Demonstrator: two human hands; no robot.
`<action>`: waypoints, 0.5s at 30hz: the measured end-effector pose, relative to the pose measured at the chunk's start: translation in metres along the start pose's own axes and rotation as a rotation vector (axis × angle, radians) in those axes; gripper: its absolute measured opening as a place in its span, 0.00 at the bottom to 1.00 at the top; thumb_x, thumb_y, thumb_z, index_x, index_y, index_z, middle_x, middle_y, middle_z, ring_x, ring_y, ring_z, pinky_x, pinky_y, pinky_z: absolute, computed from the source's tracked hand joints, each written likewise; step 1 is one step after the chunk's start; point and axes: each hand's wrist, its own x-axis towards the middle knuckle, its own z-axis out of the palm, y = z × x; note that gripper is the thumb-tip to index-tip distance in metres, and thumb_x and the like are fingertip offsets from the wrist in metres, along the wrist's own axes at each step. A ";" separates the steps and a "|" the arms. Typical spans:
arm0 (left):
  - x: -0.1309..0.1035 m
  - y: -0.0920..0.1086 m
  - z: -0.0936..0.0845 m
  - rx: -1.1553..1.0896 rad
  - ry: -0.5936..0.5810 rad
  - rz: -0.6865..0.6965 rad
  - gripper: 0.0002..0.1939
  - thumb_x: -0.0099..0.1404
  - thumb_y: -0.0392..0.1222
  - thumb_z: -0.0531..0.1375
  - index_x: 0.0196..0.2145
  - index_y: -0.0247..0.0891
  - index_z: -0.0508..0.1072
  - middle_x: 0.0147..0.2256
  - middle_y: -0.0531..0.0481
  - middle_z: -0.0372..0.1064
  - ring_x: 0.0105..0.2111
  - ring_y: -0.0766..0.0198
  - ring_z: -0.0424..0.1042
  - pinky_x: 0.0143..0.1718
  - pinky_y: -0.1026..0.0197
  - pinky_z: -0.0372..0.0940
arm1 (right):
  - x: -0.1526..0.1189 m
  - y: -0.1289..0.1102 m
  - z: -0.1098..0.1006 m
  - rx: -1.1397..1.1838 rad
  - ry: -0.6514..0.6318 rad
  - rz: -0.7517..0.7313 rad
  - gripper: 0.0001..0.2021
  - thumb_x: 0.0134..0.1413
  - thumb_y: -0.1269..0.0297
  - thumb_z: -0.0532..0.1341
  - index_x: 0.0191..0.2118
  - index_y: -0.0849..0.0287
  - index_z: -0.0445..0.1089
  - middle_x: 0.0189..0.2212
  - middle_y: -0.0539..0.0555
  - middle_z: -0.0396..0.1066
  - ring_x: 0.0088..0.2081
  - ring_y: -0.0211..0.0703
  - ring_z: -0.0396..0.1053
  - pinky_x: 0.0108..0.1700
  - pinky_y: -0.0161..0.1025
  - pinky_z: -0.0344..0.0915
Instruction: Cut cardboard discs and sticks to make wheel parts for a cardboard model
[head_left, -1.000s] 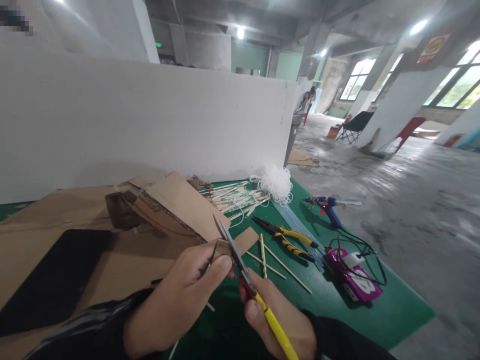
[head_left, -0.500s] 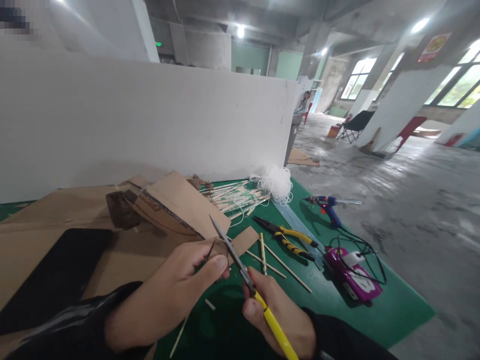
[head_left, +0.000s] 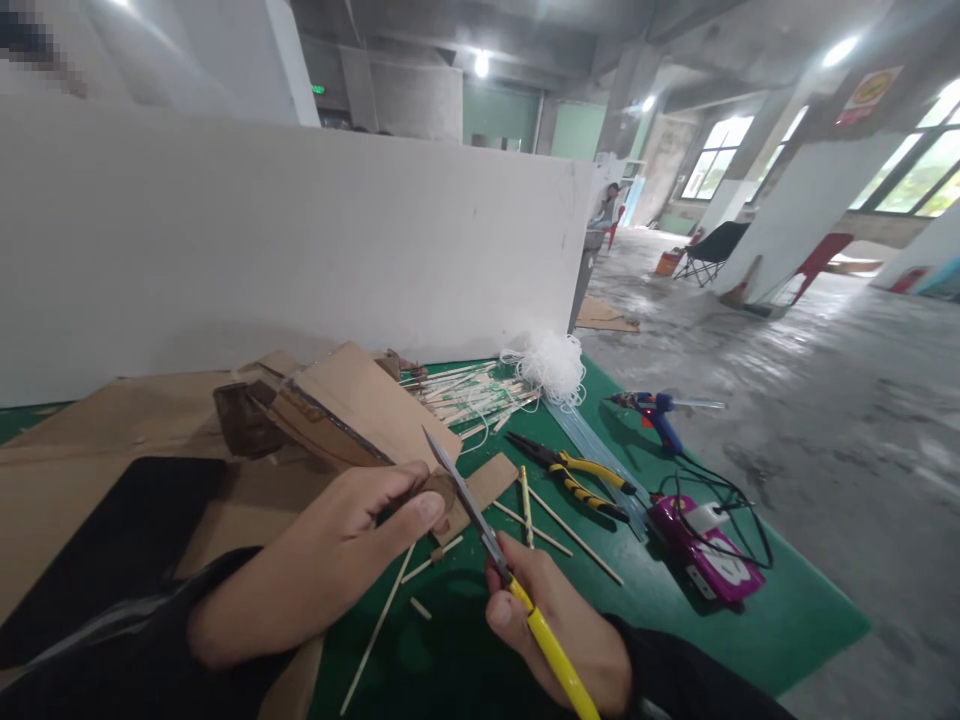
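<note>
Cardboard piece (head_left: 441, 490) in left grip (head_left: 334, 560) — scissors (head_left: 474, 515) in right grip (head_left: 559, 625)

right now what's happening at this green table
A person's left hand pinches a small piece of brown cardboard, while the right hand holds yellow-handled scissors, their blades beside that piece. Pliers, a blue glue gun, thin wooden sticks and a tangle of white cord lie around on the green tabletop.

One pair of scissors (head_left: 519, 598), one pair of pliers (head_left: 557, 462), one glue gun (head_left: 661, 412), one string tangle (head_left: 553, 372), one power strip (head_left: 701, 550)
</note>
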 end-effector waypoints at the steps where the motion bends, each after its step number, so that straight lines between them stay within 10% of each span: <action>1: 0.000 -0.001 0.000 0.016 -0.024 0.001 0.16 0.68 0.50 0.57 0.27 0.40 0.75 0.25 0.53 0.71 0.27 0.62 0.71 0.31 0.66 0.68 | 0.000 0.000 0.000 -0.003 -0.010 -0.004 0.27 0.62 0.34 0.48 0.34 0.57 0.57 0.26 0.46 0.53 0.27 0.36 0.49 0.28 0.36 0.51; 15: 0.002 0.001 -0.002 0.016 -0.141 0.037 0.15 0.69 0.47 0.54 0.33 0.41 0.77 0.31 0.52 0.76 0.33 0.59 0.74 0.39 0.63 0.70 | -0.002 0.006 -0.003 -0.106 -0.103 -0.012 0.22 0.65 0.41 0.48 0.42 0.57 0.60 0.32 0.51 0.62 0.30 0.41 0.59 0.34 0.40 0.60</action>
